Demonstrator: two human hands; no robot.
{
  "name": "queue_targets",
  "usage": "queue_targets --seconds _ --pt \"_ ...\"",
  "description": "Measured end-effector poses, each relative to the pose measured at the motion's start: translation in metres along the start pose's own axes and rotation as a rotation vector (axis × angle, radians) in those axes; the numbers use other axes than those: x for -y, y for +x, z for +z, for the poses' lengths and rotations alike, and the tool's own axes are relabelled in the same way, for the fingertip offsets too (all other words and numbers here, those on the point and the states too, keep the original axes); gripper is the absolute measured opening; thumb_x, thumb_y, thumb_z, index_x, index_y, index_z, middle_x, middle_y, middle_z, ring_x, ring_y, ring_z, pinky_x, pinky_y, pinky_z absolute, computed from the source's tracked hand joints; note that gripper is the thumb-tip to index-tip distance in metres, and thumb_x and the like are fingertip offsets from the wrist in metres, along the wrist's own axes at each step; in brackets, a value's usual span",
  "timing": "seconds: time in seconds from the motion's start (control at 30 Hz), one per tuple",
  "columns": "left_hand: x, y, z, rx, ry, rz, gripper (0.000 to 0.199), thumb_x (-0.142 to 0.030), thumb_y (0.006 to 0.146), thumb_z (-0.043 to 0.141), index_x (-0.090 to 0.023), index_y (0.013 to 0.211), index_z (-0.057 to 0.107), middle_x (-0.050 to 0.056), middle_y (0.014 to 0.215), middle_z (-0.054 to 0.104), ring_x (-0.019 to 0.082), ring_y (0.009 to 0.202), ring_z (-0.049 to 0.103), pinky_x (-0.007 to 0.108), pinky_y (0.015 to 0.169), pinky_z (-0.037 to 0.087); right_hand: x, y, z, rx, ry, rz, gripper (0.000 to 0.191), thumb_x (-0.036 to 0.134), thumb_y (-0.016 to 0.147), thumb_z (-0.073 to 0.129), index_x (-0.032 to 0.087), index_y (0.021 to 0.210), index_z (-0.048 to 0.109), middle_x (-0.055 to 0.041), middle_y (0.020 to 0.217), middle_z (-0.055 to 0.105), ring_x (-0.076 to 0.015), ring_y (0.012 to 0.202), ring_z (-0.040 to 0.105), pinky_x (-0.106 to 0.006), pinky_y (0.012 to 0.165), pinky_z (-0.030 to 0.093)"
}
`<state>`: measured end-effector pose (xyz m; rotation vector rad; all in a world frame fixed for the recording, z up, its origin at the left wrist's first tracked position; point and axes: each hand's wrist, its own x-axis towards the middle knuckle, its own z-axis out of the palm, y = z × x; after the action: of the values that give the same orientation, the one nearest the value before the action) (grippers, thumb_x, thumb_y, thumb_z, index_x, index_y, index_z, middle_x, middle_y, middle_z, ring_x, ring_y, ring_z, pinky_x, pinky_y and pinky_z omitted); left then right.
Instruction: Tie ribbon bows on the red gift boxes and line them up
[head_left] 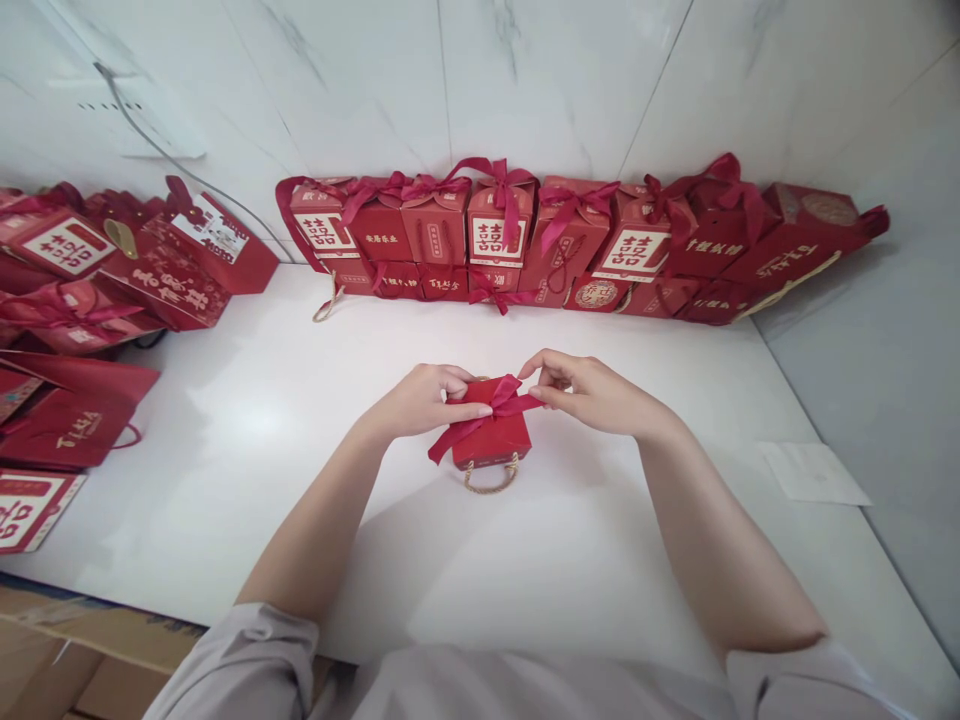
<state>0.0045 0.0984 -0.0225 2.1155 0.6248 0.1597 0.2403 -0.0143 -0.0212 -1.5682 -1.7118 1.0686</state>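
Observation:
A small red gift box [491, 437] sits on the white table in front of me, with a gold rope handle [489, 488] hanging at its near side. Across its top lies a dark pink ribbon [466, 430] tied in a bow. My left hand [429, 400] is at the box's left edge, its thumb pressing on the ribbon near the knot and its fingers curled by the far left corner. On the right, my right hand [583, 390] pinches a ribbon end between thumb and fingers, just off the box's edge.
Red boxes with ribbons [495, 230] stand in a row along the tiled wall. More red boxes and bags [82, 270] are piled at the left. A white paper [814, 473] lies at the right, and cardboard boxes [75, 660] show below the table's left edge.

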Motion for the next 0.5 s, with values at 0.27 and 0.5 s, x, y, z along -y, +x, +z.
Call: queue_targets --seconds 0.27,0.5 --pt "-0.002 0.001 -0.001 -0.028 0.089 0.017 0.057 -0.053 0.082 0.061 -0.015 0.051 0.032 0.003 0.098 0.069 0.01 0.062 0.046 0.028 0.062 0.039 0.007 -0.013 -0.014 0.17 0.098 0.015 0.015 0.035 0.086 0.06 0.023 0.093 0.055 0.0008 0.072 0.065 -0.0157 0.067 0.058 -0.027 0.062 0.041" --pt "-0.001 0.002 0.001 -0.028 0.119 -0.012 0.059 -0.053 0.083 0.06 -0.015 0.051 0.027 0.002 0.088 0.067 0.009 0.057 0.041 0.029 0.058 0.036 0.0 -0.008 -0.013 0.367 0.069 0.139 0.011 0.029 0.082 0.06 0.022 0.08 0.053 -0.0008 0.074 0.071 -0.0168 0.062 0.066 -0.028 0.059 0.046"
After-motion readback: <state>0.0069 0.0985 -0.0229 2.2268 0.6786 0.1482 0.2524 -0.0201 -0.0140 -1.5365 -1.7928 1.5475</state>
